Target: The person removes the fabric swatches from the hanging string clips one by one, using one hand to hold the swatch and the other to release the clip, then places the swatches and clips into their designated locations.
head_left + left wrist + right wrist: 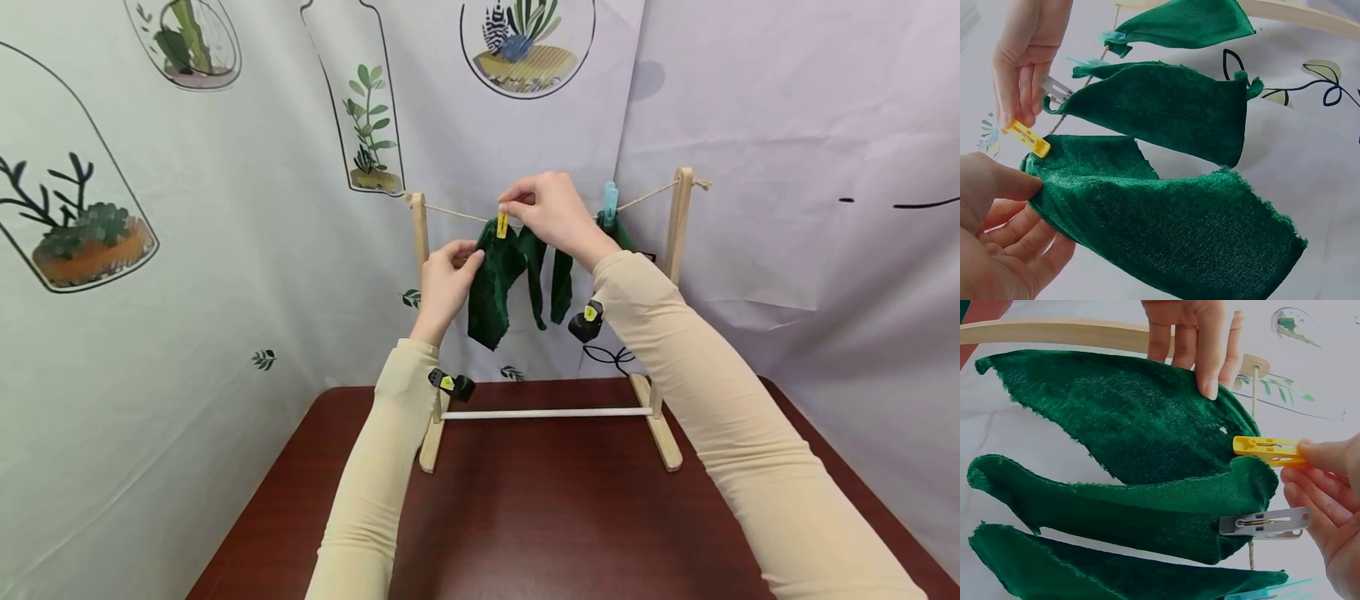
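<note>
A piece of dark green velvety cloth [491, 292] hangs over the string at its left part. My right hand [551, 212] pinches the outer end of a yellow clothespin [1266, 450], whose jaws sit over the cloth's top edge at the string. Thumb and fingers of my left hand [1007, 231] pinch that same cloth by its upper left edge, just below the clothespin. Beside it, a grey clothespin [1263, 523] holds another green piece [1129, 515]. Farther right, a light blue clothespin [611, 202] grips more green cloth.
The string [457, 213] runs between two wooden posts [678, 225] of a small drying rack. A white rod [547, 413] joins its feet on the dark red table [540, 508]. Behind stands a pale cloth backdrop [772, 250] with printed plants.
</note>
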Available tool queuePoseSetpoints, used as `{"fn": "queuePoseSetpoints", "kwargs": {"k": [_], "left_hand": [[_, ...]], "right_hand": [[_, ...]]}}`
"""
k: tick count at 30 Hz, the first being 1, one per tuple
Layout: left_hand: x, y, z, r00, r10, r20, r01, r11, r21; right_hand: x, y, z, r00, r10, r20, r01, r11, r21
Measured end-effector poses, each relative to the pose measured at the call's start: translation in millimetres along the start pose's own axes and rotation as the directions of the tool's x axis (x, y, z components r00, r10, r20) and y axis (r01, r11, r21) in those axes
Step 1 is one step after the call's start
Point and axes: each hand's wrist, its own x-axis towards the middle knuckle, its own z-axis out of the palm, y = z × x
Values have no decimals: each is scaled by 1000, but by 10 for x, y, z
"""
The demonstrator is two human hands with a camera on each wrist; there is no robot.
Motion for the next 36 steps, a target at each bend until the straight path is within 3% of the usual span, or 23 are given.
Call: {"fn": "queuePoseSetpoints", "kwargs": {"k": [11,21,28,36], "left_hand": [[-19,-12,39,1000,-7,6,7,1000,1],[-31,-10,53,1000,2,10,-2,1000,-12],[-44,2,45,1000,-1,8,1,1000,-13],[-47,14,49,1000,0,3,0,1000,-3]], "right_hand": [[12,-26,-147,995,18,-99,-16,1000,18],[-7,-110,-259,992,2,-128,1,1000,24],[-21,-129,-295,992,-7,-122,8,1000,13],[-67,-78,-390,999,33,-37,-32,999,39]]}}
